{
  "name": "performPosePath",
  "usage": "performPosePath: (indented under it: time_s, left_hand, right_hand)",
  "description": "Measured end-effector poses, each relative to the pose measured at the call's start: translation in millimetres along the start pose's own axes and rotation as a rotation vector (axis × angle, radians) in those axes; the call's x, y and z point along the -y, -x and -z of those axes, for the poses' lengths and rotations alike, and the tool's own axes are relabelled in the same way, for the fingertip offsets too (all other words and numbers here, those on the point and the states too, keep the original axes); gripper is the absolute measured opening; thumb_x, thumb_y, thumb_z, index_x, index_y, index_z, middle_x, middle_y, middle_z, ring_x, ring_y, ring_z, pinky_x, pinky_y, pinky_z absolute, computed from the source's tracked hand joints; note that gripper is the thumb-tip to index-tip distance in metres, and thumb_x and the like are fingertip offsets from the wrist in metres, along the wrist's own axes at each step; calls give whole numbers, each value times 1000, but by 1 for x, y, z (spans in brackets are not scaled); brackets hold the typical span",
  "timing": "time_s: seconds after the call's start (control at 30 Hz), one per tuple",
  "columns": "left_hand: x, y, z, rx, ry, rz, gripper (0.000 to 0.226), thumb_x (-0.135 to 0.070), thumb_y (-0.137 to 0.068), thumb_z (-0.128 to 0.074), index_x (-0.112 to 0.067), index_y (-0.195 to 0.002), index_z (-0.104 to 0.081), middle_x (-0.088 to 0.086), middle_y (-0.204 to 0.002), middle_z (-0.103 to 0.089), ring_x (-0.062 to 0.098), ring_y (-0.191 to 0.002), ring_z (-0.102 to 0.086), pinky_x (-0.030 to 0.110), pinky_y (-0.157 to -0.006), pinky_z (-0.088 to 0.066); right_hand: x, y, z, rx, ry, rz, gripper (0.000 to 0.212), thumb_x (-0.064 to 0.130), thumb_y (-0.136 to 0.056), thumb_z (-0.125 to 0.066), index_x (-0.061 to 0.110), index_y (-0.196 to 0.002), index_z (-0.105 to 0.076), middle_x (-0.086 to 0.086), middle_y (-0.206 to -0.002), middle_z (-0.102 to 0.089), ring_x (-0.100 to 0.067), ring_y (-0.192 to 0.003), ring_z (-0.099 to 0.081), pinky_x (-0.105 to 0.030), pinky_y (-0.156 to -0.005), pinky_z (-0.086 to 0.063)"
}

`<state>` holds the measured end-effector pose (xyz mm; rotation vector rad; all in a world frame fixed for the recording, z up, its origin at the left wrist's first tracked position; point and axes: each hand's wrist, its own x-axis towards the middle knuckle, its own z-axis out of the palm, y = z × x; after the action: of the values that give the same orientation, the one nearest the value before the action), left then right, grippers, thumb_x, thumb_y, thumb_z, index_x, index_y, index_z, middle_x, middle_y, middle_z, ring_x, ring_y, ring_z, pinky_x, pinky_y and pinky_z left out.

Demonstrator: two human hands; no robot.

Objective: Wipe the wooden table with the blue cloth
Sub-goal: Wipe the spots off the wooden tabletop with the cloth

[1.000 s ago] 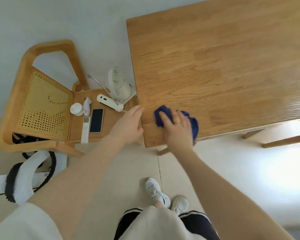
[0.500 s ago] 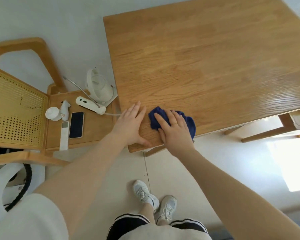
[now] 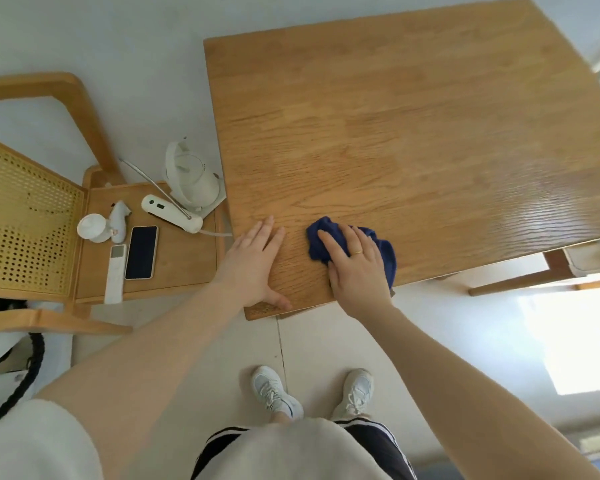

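The wooden table [image 3: 413, 126] fills the upper right of the head view, its near left corner just in front of me. A bunched blue cloth [image 3: 383, 252] lies near the table's front edge. My right hand [image 3: 355, 268] presses down on the cloth with fingers spread over it, a ring on one finger. My left hand [image 3: 255, 265] rests flat on the tabletop at the near left corner, fingers apart, holding nothing, a little left of the cloth.
A wooden chair [image 3: 49, 220] with a cane back stands left of the table. Its seat carries a white kettle [image 3: 191, 178], a white device [image 3: 172, 213], a phone [image 3: 141, 252], a remote [image 3: 114, 273] and a small white cup [image 3: 91, 228]. Another chair's legs [image 3: 520, 278] show under the table at right.
My left hand has moved from the table's side edge onto the tabletop corner. My right hand has slid the cloth slightly right along the front edge. The camera has shifted.
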<state>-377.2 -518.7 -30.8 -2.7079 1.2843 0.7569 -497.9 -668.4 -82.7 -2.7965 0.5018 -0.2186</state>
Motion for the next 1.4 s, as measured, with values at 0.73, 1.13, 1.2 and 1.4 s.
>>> performPosePath:
  time_s: [0.73, 1.13, 1.2, 1.4]
  left_hand:
    - [-106, -39, 37, -33, 273, 107, 116, -52, -74, -70, -15, -149, 10, 0, -156, 19, 15, -144, 11, 34, -116, 0]
    - [-180, -86, 19, -31, 115, -76, 121, -57, -66, -73, -13, -150, 2, 2, -158, 10, 17, -146, 4, 33, -118, -3]
    - [-184, -88, 16, -36, 33, -46, 127, -61, -63, -72, -12, -149, 7, 4, -158, 12, 18, -146, 4, 32, -118, -3]
    - [-191, -89, 19, 18, -1, 7, 126, -60, -63, -72, -14, -149, 8, 2, -157, 14, 18, -145, 5, 33, -119, -2]
  right_hand:
    - [-111, -26, 35, -22, -2, 52, 43, 30, -88, -37, 22, -127, -54, -21, -130, -52, -43, -116, -48, -53, -97, -37]
    - [-143, 17, 51, 10, 22, 77, 42, 30, -91, -36, 30, -131, -47, -17, -137, -47, -38, -126, -43, -50, -103, -32]
    - [-165, 7, 57, -10, 0, 78, 39, 30, -92, -37, 29, -130, -49, -16, -135, -50, -38, -124, -45, -51, -103, -33]
    - [-262, -32, 84, -124, 71, -132, 42, 29, -91, -35, 21, -128, -53, -24, -128, -51, -45, -113, -48, -51, -94, -38]
